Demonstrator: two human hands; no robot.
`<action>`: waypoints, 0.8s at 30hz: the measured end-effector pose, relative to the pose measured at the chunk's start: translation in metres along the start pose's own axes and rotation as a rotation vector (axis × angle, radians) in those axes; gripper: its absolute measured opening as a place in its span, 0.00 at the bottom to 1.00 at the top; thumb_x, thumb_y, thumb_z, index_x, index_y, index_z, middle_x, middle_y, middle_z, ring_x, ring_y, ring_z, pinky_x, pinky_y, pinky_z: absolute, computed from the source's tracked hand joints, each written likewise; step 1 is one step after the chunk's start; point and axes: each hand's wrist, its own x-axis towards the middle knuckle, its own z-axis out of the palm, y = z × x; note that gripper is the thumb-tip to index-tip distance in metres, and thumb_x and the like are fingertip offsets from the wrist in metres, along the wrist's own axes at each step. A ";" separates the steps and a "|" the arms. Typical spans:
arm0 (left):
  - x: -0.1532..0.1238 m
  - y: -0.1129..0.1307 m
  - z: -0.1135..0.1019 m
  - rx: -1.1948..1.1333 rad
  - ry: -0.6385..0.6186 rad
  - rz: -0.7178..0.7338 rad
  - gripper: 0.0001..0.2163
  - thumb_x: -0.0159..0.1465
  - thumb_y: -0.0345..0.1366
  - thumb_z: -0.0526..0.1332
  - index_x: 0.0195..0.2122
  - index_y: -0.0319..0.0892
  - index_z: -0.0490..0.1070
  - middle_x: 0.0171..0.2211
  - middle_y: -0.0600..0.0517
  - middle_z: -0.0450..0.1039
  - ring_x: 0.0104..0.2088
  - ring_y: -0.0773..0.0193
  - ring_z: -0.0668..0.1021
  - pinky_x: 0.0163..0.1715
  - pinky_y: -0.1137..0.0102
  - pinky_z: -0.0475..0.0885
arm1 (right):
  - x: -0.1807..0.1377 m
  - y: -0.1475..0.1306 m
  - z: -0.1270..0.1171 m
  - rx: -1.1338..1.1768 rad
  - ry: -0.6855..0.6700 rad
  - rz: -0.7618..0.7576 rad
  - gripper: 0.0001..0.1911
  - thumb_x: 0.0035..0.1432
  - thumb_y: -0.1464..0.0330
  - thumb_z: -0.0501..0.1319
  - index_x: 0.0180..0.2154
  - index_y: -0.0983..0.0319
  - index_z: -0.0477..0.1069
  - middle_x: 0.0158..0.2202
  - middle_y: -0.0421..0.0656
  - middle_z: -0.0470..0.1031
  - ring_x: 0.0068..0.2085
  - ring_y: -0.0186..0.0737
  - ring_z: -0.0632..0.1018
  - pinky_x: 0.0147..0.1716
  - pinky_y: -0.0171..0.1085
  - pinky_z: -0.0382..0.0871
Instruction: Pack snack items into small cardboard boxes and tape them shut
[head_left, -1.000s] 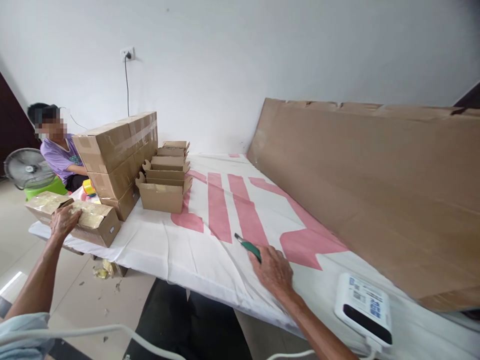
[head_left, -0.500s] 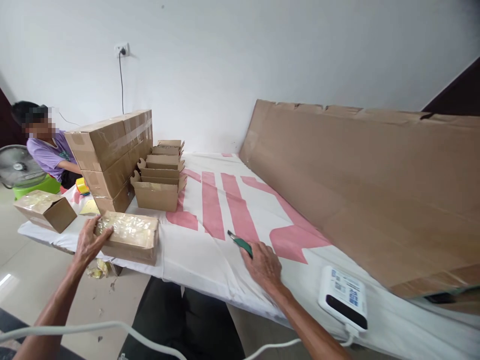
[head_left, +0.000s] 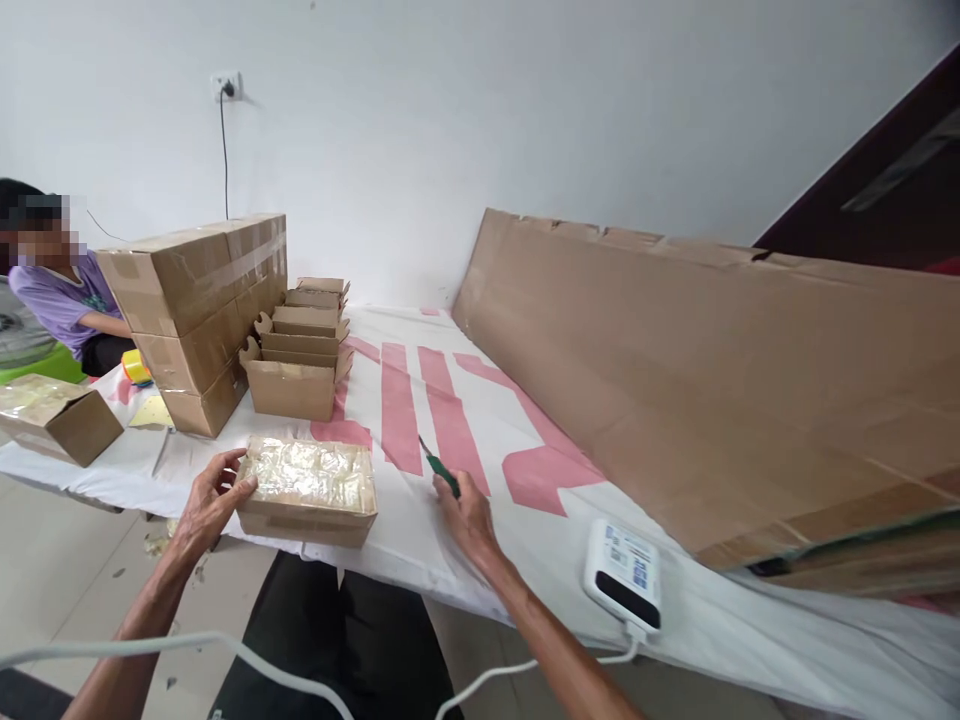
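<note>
My left hand (head_left: 208, 500) rests against the left end of a small brown carton (head_left: 309, 491) whose top is covered in clear tape, fingers curled on its edge. The carton lies near the front edge of the white and pink cloth (head_left: 420, 420). My right hand (head_left: 466, 512) lies on the cloth just right of the carton, closed around a green-handled utility knife (head_left: 439, 468) whose blade points away from me.
Stacked sealed cartons (head_left: 196, 310) and a row of open small boxes (head_left: 296, 345) stand at the back left. Another taped carton (head_left: 54, 415) sits at the far left. A large flat cardboard sheet (head_left: 705, 370) leans along the right. A white power bank (head_left: 624, 572) with cable lies near my right arm. A person in purple (head_left: 56, 295) sits at far left.
My left hand has slid the taped carton rightward along the cloth's front edge toward the middle. My right hand with the knife has stayed about where it was on the cloth.
</note>
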 end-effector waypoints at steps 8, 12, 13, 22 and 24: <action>-0.005 -0.005 -0.001 -0.269 -0.163 -0.078 0.28 0.61 0.57 0.72 0.56 0.43 0.80 0.47 0.46 0.78 0.45 0.53 0.79 0.44 0.64 0.77 | -0.052 -0.075 0.039 0.490 -0.168 0.059 0.32 0.62 0.36 0.60 0.43 0.59 0.72 0.34 0.44 0.80 0.31 0.43 0.78 0.30 0.40 0.73; -0.006 -0.011 0.002 -0.334 -0.226 -0.116 0.28 0.60 0.56 0.73 0.56 0.44 0.81 0.46 0.46 0.79 0.47 0.52 0.79 0.46 0.62 0.78 | -0.054 -0.080 0.041 0.466 -0.099 0.014 0.30 0.63 0.38 0.60 0.44 0.59 0.73 0.36 0.46 0.81 0.37 0.48 0.79 0.35 0.42 0.76; -0.006 -0.012 0.003 -0.347 -0.236 -0.113 0.28 0.59 0.55 0.74 0.55 0.44 0.81 0.45 0.47 0.79 0.46 0.52 0.79 0.45 0.63 0.77 | -0.052 -0.079 0.040 0.458 -0.086 0.009 0.30 0.63 0.39 0.61 0.44 0.59 0.73 0.37 0.46 0.82 0.39 0.49 0.79 0.36 0.43 0.76; 0.002 -0.013 0.012 -0.340 -0.298 -0.053 0.24 0.58 0.50 0.76 0.51 0.43 0.82 0.40 0.50 0.77 0.39 0.59 0.78 0.43 0.65 0.76 | -0.045 -0.068 0.042 0.453 -0.054 0.023 0.28 0.61 0.42 0.63 0.46 0.60 0.74 0.38 0.46 0.82 0.41 0.50 0.79 0.40 0.44 0.73; 0.007 -0.014 0.013 -0.283 -0.297 -0.019 0.24 0.59 0.51 0.76 0.51 0.43 0.82 0.41 0.49 0.77 0.40 0.59 0.78 0.43 0.65 0.76 | -0.042 -0.067 0.042 0.458 -0.063 0.032 0.28 0.60 0.43 0.64 0.46 0.60 0.74 0.38 0.45 0.81 0.41 0.50 0.78 0.40 0.44 0.73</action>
